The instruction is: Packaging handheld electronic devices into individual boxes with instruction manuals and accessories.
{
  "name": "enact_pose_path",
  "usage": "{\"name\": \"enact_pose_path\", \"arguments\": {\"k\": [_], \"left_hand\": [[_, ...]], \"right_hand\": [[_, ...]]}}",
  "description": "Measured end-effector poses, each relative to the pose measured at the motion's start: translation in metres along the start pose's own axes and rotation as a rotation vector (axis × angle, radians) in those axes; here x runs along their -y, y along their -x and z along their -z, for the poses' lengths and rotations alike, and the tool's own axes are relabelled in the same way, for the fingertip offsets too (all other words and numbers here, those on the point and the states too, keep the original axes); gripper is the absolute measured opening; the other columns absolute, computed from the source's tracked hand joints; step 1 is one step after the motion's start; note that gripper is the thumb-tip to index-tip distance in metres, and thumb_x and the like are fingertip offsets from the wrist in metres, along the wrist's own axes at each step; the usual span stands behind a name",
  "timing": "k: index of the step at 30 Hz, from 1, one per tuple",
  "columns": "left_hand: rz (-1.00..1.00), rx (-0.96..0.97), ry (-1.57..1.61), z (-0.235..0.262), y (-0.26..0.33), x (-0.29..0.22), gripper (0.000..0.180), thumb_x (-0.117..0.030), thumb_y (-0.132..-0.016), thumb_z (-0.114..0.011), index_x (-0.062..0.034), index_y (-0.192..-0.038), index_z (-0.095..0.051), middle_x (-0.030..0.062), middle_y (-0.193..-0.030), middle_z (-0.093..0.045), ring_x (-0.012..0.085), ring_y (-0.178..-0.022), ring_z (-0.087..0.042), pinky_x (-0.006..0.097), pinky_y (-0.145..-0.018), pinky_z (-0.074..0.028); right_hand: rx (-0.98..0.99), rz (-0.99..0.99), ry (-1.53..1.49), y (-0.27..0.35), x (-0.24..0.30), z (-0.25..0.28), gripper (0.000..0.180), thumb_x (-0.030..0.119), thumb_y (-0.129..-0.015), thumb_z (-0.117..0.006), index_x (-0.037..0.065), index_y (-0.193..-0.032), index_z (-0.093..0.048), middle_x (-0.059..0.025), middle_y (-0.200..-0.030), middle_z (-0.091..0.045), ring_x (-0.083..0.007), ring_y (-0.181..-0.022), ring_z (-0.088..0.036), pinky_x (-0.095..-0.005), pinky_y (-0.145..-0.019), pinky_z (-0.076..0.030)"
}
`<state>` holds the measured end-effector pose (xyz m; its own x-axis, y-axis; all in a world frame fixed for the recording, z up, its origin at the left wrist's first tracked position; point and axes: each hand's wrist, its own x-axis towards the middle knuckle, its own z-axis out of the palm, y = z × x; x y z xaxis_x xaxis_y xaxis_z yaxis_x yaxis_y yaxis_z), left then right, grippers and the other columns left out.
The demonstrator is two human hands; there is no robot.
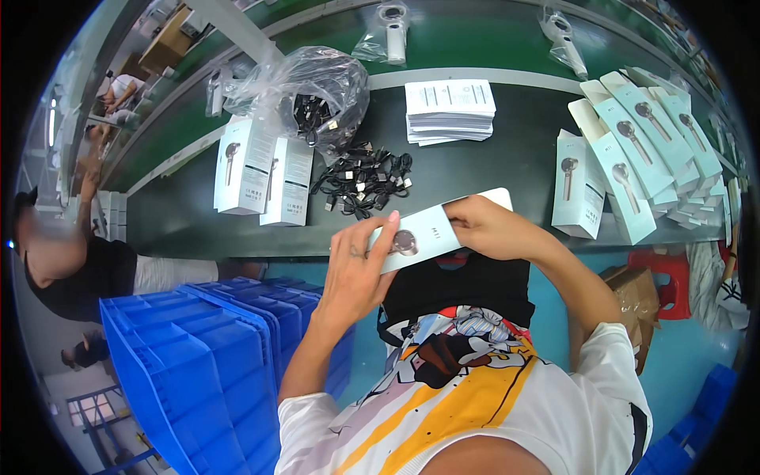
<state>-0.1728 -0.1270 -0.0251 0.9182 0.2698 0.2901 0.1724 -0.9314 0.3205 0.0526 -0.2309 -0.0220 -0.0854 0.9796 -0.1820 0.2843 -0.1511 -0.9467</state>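
"Hands?"
"The left hand [358, 265] grips a long, pale-blue cardboard box [435, 227] over the dark table's [518, 162] near edge. The right hand [492, 227] curls at its right end; I can't tell if it grips."
"What's around the box?"
"Thin black cables [362, 180] at ten o'clock, stacked white papers [450, 99] at twelve. Fingers [385, 238] cover part."
"What holds things?"
"A clear plastic bag [348, 77] at eleven has black cables inside."

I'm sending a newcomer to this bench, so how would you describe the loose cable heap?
On the long dark table, find the clear plastic bag at the left. Nearer than the bag, beyond the left hand, is a tangled heap of black cables with silvery plugs. Unlike the bagged cables, these lie loose on the tabletop.
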Motion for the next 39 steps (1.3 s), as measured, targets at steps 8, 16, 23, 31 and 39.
{"name": "enact_pose_path", "arguments": {"k": [8, 16, 23, 31, 39], "left_hand": [[0.289, -0.109, -0.121, 0.037, 0.046, 0.035, 0.088, -0.012, -0.071, -0.076, -0.0004, -0.145, -0.03, 0.02, -0.123, -0.05, 0.0355, -0.107, -0.05, 0.043, -0.094, -0.038], [0.672, -0.672, -0.469, 0.142, 0.115, 0.137, 0.077, -0.019, -0.084, -0.068, 0.0009, -0.147, -0.027, 0.0262, -0.14, -0.037, 0.0372, -0.129, -0.039, 0.041, -0.107, -0.029], [0.925, -0.438, -0.642, 0.113, 0.151, 0.294, 0.087, -0.031, -0.078, -0.072, 0.0003, -0.145, -0.028, 0.0291, -0.126, -0.045, 0.0438, -0.115, -0.047, 0.049, -0.096, -0.04], [0.936, -0.263, -0.693, 0.1, 0.119, 0.328, 0.064, -0.029, -0.083, -0.067, 0.0016, -0.134, -0.046, 0.0232, -0.128, -0.052, 0.0399, -0.12, -0.048, 0.047, -0.099, -0.04], [0.271, -0.644, -0.107, 0.105, -0.028, 0.113, 0.039, -0.007, -0.087, -0.06, 0.0009, -0.124, -0.056, 0.0177, -0.126, -0.054, 0.0316, -0.119, -0.05, 0.04, -0.102, -0.037]], "right_hand": [[-0.531, 0.416, 0.224, -0.012, 0.013, 0.013, 0.029, 0.008, -0.089, -0.057, 0.002, -0.117, -0.061, -0.0139, -0.11, -0.064, -0.0246, -0.092, -0.064, -0.0327, -0.084, -0.049], [-0.621, 0.569, 0.521, -0.099, -0.01, -0.014, 0.016, 0.011, -0.081, -0.066, 0.003, -0.095, -0.065, -0.01, -0.092, -0.059, -0.0282, -0.091, -0.058, -0.0377, -0.08, -0.048], [-0.621, 0.442, 0.877, -0.16, -0.022, -0.056, 0.019, 0.005, -0.072, -0.065, 0.002, -0.09, -0.063, -0.0139, -0.091, -0.055, -0.0294, -0.091, -0.052, -0.0389, -0.073, -0.045], [-0.579, 0.496, 1.015, -0.163, -0.021, -0.057, 0.021, 0.011, -0.075, -0.062, 0.003, -0.094, -0.059, -0.0109, -0.091, -0.056, -0.0253, -0.089, -0.054, -0.0359, -0.074, -0.042], [-0.571, 0.555, 1.08, -0.163, -0.021, -0.06, 0.015, 0.012, -0.076, -0.061, 0.004, -0.089, -0.058, -0.0104, -0.086, -0.056, -0.0245, -0.082, -0.057, -0.0346, -0.069, -0.044]]}}
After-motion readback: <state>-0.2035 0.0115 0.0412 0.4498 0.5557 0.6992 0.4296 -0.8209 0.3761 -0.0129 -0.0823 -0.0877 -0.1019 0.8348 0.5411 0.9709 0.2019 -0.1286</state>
